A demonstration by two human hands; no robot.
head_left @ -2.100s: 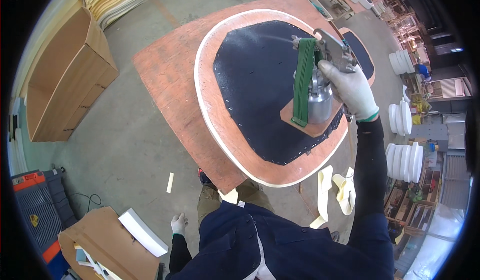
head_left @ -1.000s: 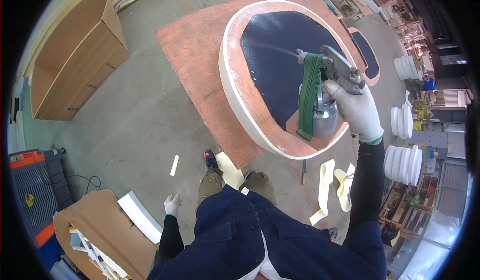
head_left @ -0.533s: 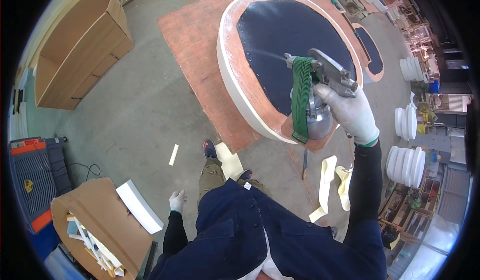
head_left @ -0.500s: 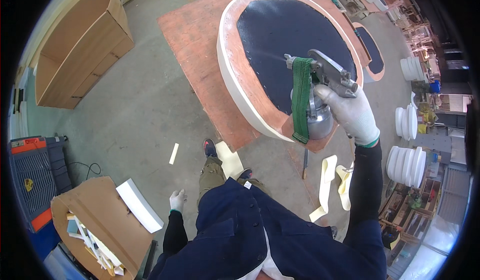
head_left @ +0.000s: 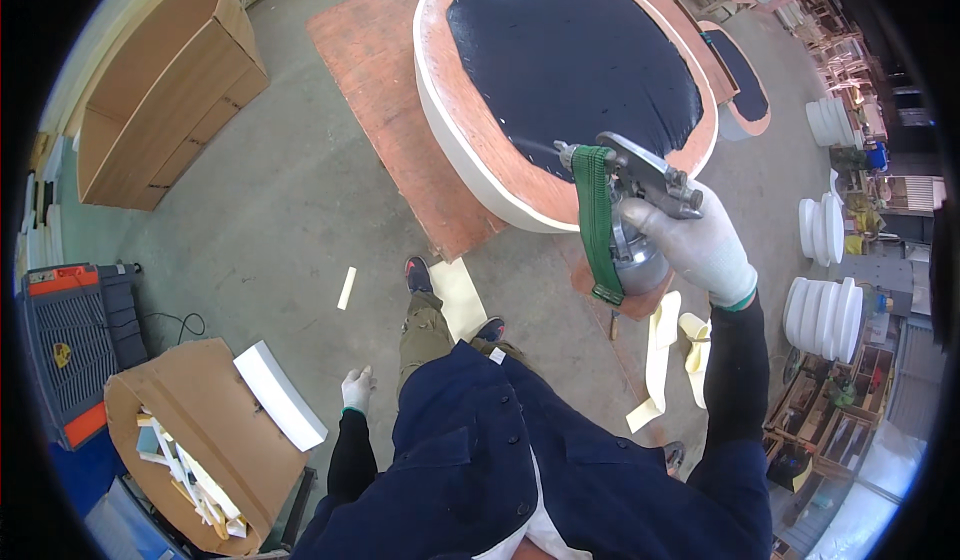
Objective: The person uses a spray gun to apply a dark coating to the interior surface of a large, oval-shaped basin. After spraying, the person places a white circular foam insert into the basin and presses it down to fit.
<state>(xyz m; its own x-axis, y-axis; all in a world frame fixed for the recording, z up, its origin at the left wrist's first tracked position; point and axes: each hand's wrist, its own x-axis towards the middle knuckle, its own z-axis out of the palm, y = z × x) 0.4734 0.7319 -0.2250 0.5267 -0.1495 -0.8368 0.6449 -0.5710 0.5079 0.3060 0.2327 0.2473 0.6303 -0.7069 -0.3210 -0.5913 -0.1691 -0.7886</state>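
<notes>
My right hand (head_left: 697,245), in a white glove with a green cuff, grips a metal spray gun (head_left: 640,175) with a silver cup (head_left: 640,268) below it. A green strap (head_left: 596,225) loops down beside the cup. Faint mist leaves the nozzle toward the left. Beyond it lies a large rounded wooden frame (head_left: 462,95) with a white edge and a black centre panel (head_left: 575,55); the gun hovers over its near rim. Low at my left side hangs my gloved left hand (head_left: 357,390), loosely curled with nothing visible in it.
The frame rests on a reddish board (head_left: 375,90). Cream strips (head_left: 655,360) and a cream sheet (head_left: 457,300) lie on the floor near my feet. At left stand a tall carton (head_left: 165,100), a scrap-filled cardboard box (head_left: 205,430) and a grey-orange machine (head_left: 80,340). White round pieces (head_left: 822,318) are stacked right.
The spray gun and my right hand have come slightly nearer and left. The frame sits higher in the view now, and more of its near edge shows. My left hand stays low.
</notes>
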